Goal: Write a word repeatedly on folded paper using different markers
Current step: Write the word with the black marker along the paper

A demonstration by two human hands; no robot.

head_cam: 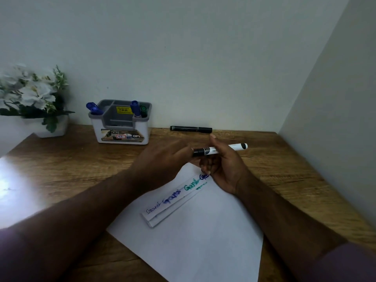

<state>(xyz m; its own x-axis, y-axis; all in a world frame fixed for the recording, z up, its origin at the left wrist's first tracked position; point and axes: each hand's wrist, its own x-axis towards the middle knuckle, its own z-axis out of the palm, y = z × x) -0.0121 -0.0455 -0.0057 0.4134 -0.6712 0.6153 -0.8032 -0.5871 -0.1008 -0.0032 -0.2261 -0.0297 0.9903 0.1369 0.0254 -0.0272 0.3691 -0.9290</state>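
A white marker with a black cap (220, 149) is held level above the desk. My right hand (223, 167) grips its white barrel, and my left hand (164, 159) has its fingers on the black cap end. Below the hands lies a folded paper strip (173, 202) with the same word written several times in blue and green ink. The strip rests on a larger white sheet (199, 241). Part of the last word is hidden behind my right hand.
A white and grey pen holder (121, 123) with blue markers and a green one stands near the back wall. A black marker (191, 129) lies at the wall's foot. A white flower pot (38, 102) is back left. A wall closes the right side.
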